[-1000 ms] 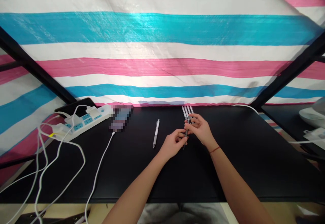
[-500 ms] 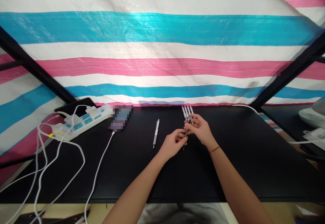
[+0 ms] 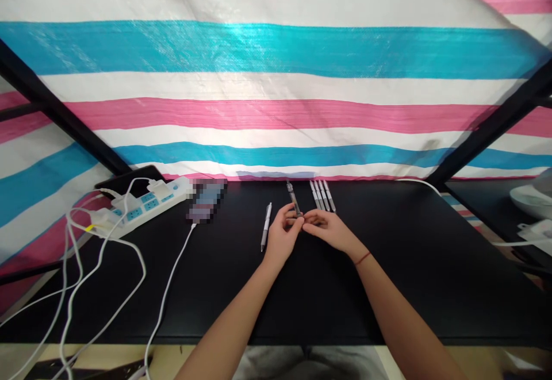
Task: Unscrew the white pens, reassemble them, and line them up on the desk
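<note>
Between the fingers of my left hand point(image 3: 283, 231) is a dark, clear-bodied pen point(image 3: 293, 198), its upper end pointing away from me. My right hand point(image 3: 325, 227) has its fingers pinched at the pen's near end, touching my left fingertips; that end is hidden by the fingers. A white and grey pen point(image 3: 266, 227) lies on the black table just left of my left hand. Several white and grey pens point(image 3: 322, 196) lie side by side beyond my right hand.
On the left of the black table point(image 3: 215, 305) are a white power strip point(image 3: 146, 204) with tangled white cables, and a pixelated phone point(image 3: 207, 200) on a charging cable. Striped sheeting point(image 3: 276, 115) hangs behind. A bowl point(image 3: 532, 199) stands at the far right.
The dark pen has swung round and moved left, with its upper end now clear of my hands. My right hand has shifted from its upper part to its near end, uncovering the row of pens.
</note>
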The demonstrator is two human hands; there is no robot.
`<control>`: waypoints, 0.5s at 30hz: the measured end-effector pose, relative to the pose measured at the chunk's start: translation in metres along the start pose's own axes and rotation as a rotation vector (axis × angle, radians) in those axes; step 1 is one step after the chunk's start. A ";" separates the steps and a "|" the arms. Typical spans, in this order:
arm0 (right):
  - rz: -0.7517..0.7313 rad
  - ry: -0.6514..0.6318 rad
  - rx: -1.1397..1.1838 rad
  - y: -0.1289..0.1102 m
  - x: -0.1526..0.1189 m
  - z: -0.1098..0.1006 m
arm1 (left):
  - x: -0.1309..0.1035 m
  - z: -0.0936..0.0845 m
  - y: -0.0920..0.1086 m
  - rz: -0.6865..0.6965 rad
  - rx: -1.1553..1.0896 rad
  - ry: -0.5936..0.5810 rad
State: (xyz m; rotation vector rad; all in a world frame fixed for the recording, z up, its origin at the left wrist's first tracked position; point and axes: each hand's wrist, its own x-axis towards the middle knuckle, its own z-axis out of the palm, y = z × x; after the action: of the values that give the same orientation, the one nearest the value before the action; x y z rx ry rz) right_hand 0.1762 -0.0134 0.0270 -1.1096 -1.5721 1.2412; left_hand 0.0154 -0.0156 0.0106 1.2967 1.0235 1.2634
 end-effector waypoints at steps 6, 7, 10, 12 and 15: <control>-0.070 0.096 -0.107 -0.001 -0.001 0.009 | 0.002 -0.004 -0.001 0.008 0.109 0.020; -0.055 0.114 -0.097 0.000 0.000 0.008 | 0.002 -0.003 -0.001 0.017 0.136 0.018; 0.009 0.203 -0.079 0.008 0.004 -0.006 | 0.001 0.000 0.008 0.054 0.192 0.010; 0.020 0.343 -0.140 0.015 0.006 -0.020 | -0.004 0.001 0.028 0.102 0.216 -0.112; 0.110 0.584 -0.394 0.025 0.007 -0.043 | -0.026 0.002 0.077 0.056 0.214 -0.623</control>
State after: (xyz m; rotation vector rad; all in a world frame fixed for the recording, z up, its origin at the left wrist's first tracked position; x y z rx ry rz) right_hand 0.2189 0.0069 0.0100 -1.6488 -1.3305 0.5881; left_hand 0.0095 -0.0510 0.0830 1.7455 0.6819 0.7152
